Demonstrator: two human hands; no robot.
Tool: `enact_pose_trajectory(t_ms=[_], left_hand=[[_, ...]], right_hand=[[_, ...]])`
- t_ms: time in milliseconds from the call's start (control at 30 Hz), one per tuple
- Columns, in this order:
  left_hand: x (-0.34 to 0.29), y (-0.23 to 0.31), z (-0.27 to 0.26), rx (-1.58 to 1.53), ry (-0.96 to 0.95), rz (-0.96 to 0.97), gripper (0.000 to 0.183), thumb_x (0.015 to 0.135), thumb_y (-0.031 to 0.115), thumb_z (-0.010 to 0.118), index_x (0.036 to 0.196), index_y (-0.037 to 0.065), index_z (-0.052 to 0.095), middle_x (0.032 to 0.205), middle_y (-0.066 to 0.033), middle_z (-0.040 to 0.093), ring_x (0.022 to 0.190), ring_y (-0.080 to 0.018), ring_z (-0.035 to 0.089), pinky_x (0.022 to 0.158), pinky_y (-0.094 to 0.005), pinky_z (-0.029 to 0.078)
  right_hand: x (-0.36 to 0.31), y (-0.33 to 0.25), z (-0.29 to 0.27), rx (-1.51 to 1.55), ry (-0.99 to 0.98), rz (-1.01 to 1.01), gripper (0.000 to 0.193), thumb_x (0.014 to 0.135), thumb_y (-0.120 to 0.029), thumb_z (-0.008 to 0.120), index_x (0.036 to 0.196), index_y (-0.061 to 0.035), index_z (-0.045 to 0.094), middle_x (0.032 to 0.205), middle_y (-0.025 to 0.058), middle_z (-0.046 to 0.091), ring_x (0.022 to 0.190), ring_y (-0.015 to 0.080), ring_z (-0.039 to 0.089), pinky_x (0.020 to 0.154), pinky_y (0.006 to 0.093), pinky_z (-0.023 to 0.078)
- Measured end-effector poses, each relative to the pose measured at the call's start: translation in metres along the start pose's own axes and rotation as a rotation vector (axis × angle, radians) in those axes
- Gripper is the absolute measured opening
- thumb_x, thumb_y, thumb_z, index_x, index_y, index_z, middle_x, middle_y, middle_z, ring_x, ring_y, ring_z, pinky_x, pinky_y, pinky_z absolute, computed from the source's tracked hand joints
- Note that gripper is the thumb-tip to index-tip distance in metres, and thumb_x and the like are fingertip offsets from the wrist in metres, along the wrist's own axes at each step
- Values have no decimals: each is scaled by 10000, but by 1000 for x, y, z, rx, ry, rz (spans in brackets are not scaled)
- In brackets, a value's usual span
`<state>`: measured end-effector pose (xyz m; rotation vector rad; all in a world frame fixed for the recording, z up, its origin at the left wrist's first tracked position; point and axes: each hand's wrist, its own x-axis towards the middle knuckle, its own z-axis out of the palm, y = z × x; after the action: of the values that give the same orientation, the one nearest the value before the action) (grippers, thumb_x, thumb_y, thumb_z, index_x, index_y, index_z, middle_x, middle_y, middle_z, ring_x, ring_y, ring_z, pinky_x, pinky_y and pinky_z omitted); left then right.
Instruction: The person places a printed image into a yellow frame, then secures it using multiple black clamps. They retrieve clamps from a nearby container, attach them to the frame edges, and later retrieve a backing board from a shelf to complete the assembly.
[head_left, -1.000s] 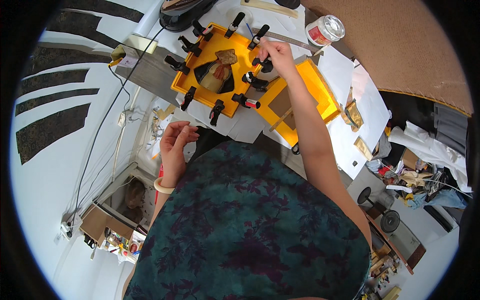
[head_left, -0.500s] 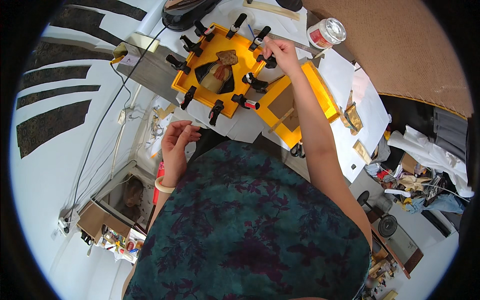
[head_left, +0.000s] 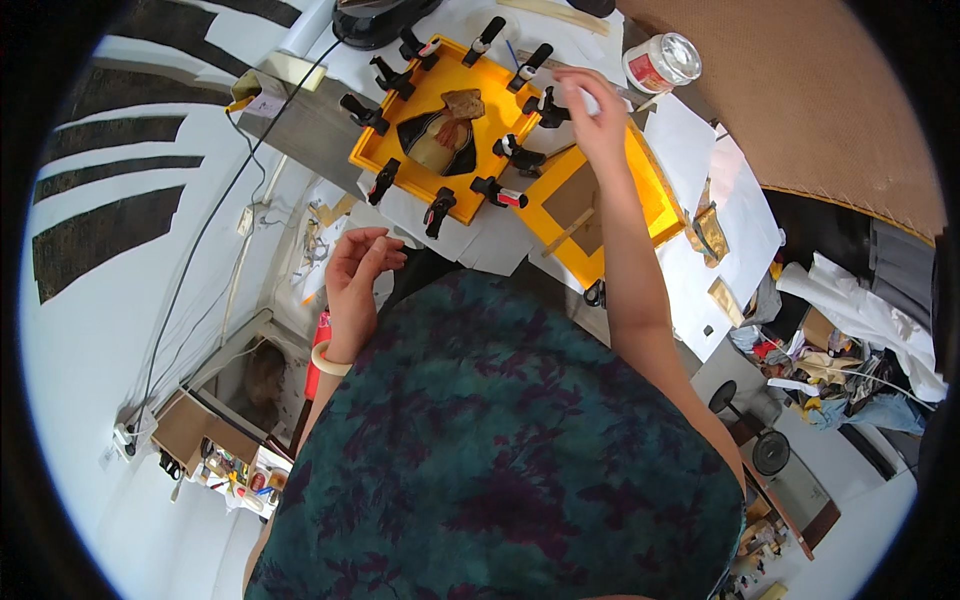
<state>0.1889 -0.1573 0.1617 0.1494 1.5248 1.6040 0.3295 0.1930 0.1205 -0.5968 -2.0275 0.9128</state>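
Note:
A yellow frame (head_left: 412, 192) lies on the work table with several black spring clamps gripping its rim. Inside it is a picture piece in black, beige and reddish brown (head_left: 436, 147), with a brown lump-like part (head_left: 463, 103) at its top. My right hand (head_left: 598, 122) is raised just right of the frame, fingers stretched and nothing visible in them. A black clamp (head_left: 548, 108) on the frame's right side is nearest to it. My left hand (head_left: 356, 278) hangs in front of the frame, its fingers loosely bent, apart and holding nothing visible.
A second yellow frame (head_left: 655, 190) with a brown panel and a wooden strip (head_left: 570, 232) lies beneath my right forearm. White papers, a jar (head_left: 662, 62) and a gold-coloured scrap (head_left: 708, 235) lie to the right. A black cable (head_left: 255, 150) runs down at the left.
My right hand has drawn away to the right from the clamps at the frame's upper right, and its pinched fingers have straightened. My left hand has stayed nearly still. The view has shifted slightly.

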Motion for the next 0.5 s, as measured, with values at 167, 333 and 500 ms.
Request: enact_pose_trajectory(t_ms=[167, 333, 500], left_hand=[[-1, -1, -4, -9, 14, 2, 201, 996, 138, 598, 1147, 5, 607, 1019, -106, 702, 872, -166, 670, 826, -297, 529], [4, 6, 4, -6, -32, 13, 207, 997, 146, 600, 1147, 4, 608, 1019, -105, 704, 868, -159, 668, 824, -290, 526], [3, 6, 1, -13, -24, 9, 202, 1000, 145, 593, 1141, 2, 612, 1015, -106, 709, 866, -160, 668, 824, -291, 527]], right_hand=[[-63, -74, 7, 380, -155, 149, 231, 1008, -132, 560, 958, 42, 703, 1029, 137, 736, 961, 214, 698, 878, 316, 531], [-93, -57, 44, 458, -401, 235, 306, 1036, -133, 483, 975, 74, 699, 1025, 166, 734, 959, 245, 704, 898, 319, 536], [-103, -39, 61, 687, -371, 538, 383, 1057, -190, 494, 850, 72, 684, 812, 107, 704, 736, 149, 650, 715, 278, 531]])
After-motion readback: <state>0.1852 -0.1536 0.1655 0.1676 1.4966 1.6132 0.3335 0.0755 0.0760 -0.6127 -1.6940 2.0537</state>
